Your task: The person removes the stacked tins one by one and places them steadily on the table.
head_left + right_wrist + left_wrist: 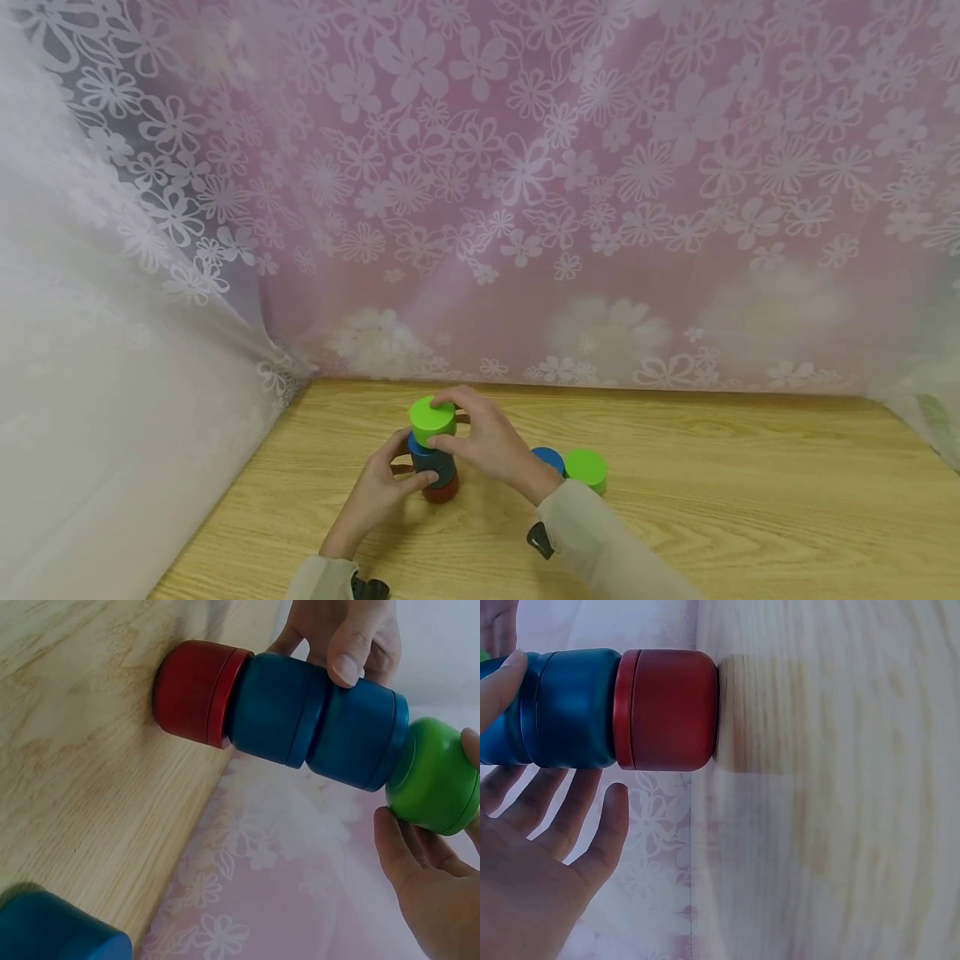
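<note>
A tower of small round lidded canisters stands on the wooden table. The red canister (671, 712) is at the bottom, resting on the wood. Above it come the lower blue canister (271, 709) and the upper blue canister (356, 733). My left hand (375, 493) steadies the tower from the left, thumb against the upper blue canister and fingers round the far side. At the top, my right hand (491, 440) holds a green canister (431, 423) between thumb and fingers. Its base is right at the upper blue lid, slightly tilted to it in the right wrist view.
Right of the tower, another blue canister (548, 459) and another green canister (587, 469) stand side by side, partly behind my right forearm. A pink floral curtain (525, 208) hangs along the back edge of the table (750, 492), with white cloth at the left.
</note>
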Demonstrator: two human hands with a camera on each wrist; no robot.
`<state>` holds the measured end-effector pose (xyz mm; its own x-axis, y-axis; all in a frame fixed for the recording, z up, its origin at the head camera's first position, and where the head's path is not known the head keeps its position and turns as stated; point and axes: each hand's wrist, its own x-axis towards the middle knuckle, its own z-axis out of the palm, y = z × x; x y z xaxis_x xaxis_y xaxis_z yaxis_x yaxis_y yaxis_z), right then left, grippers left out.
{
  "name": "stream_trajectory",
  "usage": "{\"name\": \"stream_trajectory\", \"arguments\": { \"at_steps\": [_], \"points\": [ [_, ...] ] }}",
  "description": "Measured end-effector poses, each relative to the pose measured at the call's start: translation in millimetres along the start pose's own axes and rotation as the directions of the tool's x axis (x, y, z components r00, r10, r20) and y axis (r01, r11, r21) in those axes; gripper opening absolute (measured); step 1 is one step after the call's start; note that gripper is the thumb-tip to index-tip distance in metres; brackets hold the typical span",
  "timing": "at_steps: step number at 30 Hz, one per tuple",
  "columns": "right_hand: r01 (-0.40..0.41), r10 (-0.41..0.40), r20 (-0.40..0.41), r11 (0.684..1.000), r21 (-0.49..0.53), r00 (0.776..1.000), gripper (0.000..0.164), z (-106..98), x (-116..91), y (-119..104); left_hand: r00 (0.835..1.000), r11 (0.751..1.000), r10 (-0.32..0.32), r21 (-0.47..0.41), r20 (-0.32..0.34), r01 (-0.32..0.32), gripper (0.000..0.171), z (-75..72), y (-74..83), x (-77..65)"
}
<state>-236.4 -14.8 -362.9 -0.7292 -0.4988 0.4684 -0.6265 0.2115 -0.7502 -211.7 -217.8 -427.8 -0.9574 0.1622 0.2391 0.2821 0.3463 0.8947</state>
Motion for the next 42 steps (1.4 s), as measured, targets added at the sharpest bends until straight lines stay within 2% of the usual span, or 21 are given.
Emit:
{"name": "stream_trajectory", "arguments": {
  "at_steps": [8,25,42],
  "points": [
    [-0.009,0.008,-0.024,0.999,-0.04,1.0,0.039,-7,-3,2,1.0,1.0,-0.018,-0.006,-0.02,0.018,0.064,0.4,0.7,0.2],
    [-0.041,0.039,-0.054,0.998,-0.044,0.998,0.041,-29,-13,12,0.998,0.999,-0.028,0.017,-0.064,0.029,0.064,3.3,-1.9,1.4],
    [-0.062,0.056,-0.074,0.995,-0.074,0.996,0.038,-46,-24,24,0.997,1.0,-0.022,0.017,-0.069,0.023,0.064,3.7,-0.1,1.1]
  ]
}}
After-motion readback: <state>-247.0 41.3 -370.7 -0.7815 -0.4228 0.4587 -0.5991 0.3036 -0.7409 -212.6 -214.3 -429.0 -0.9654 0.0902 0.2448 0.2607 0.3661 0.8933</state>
